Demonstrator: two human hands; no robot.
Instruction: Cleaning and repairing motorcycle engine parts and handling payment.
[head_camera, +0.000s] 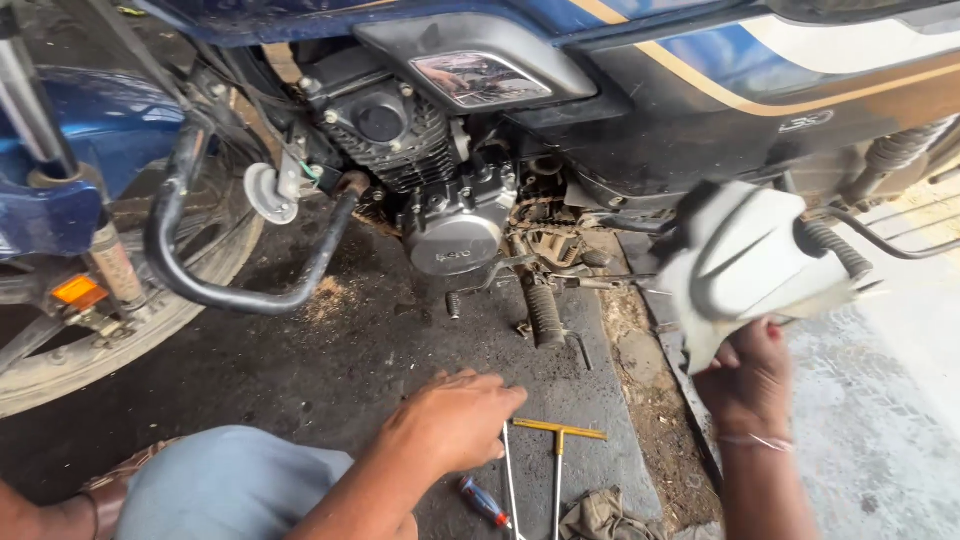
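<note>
one blue motorcycle (700, 70) fills the top of the frame, with one front wheel (120, 330) at the left. two t-handle wrenches (557, 460) and one screwdriver (482, 500) lie on the floor at bottom centre. one grey cover panel (745, 260) at the right. one rag (600, 520). two hands.
</note>
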